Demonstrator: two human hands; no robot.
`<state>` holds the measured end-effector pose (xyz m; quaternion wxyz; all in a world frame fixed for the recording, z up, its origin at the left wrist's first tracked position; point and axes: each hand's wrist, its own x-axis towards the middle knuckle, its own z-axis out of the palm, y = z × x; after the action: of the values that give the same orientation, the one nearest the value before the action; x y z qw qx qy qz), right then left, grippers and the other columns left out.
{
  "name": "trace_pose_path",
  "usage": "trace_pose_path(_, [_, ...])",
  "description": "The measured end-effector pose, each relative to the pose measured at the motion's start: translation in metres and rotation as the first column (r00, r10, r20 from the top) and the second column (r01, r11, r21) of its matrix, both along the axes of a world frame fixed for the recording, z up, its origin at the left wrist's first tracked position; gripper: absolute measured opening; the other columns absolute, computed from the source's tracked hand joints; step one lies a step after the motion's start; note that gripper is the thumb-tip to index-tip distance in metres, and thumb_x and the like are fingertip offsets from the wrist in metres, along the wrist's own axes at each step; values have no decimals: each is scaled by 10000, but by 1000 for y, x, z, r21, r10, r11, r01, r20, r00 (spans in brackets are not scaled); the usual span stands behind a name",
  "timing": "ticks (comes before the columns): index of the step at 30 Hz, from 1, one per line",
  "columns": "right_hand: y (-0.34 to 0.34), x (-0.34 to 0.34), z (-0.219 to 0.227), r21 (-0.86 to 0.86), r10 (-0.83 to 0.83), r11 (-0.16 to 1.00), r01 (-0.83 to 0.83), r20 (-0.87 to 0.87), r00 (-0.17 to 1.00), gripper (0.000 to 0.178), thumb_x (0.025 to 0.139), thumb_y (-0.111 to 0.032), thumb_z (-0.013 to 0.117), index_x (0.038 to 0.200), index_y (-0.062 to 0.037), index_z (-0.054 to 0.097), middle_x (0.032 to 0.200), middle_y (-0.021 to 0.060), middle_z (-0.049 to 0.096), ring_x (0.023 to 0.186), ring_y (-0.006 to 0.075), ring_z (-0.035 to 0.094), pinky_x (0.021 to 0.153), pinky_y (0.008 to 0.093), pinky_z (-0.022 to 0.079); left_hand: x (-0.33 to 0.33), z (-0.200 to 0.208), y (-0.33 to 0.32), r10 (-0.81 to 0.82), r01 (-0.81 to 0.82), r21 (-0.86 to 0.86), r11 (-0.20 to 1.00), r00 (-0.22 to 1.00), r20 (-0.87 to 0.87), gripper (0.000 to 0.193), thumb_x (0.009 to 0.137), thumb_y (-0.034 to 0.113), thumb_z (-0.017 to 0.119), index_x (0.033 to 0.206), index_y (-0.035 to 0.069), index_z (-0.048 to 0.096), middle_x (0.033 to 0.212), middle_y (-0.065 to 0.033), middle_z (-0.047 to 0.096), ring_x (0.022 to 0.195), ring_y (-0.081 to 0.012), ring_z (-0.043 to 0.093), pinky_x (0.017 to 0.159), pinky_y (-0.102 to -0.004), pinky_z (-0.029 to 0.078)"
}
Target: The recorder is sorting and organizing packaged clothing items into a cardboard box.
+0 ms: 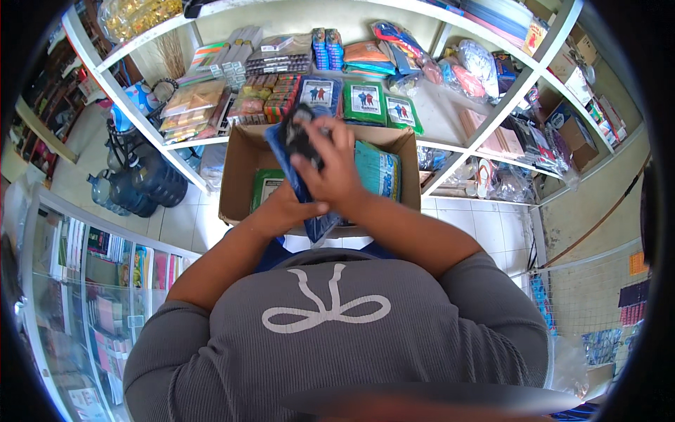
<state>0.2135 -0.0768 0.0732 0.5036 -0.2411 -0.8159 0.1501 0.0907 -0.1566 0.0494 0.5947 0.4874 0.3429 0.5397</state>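
Observation:
Over an open cardboard box (pixel 237 158), my left hand (pixel 281 209) grips the lower part of a flat blue plastic-wrapped packet (pixel 322 226), holding it tilted. My right hand (pixel 334 165) is closed around a dark, crumpled cloth (pixel 298 144) pressed on the packet's upper face; some fingers are slightly blurred. The packet's printed front cannot be made out. Inside the box, a green packet (pixel 267 184) lies at the left and a turquoise packet (pixel 377 172) at the right. Both hands hide the middle of the box.
Behind the box, a white shelf (pixel 436 116) bears a blue labelled packet (pixel 320 91), a green packet (pixel 363 102), a smaller green one (pixel 403 114) and stacked small boxes (pixel 281 98). Large water bottles (pixel 158 179) stand on the floor at left. A glass display case (pixel 84 281) is at near left.

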Motion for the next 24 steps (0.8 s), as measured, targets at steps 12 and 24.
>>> trace_pose_path(12, [46,42,-28,-213,-108,-367,-906,-957,268,852,806,-703,516,1343,-45,464,1291,204,543,1148,316,563,1004,466,417,-48,46,13,242,-225,-103,969,949,201,588,769,-85,560,1326,14,401,1215,-143,573,1102,-260,585,956,-404,480])
trace_pose_path(24, [12,40,-20,-699,144,679,-225,-174,974,563,736,-118,715,1255,-59,507,1078,138,597,955,270,600,852,398,493,4,18,16,208,-207,-32,978,978,17,897,869,538,573,1502,151,69,1505,-107,211,1313,-351,357,1017,-454,383])
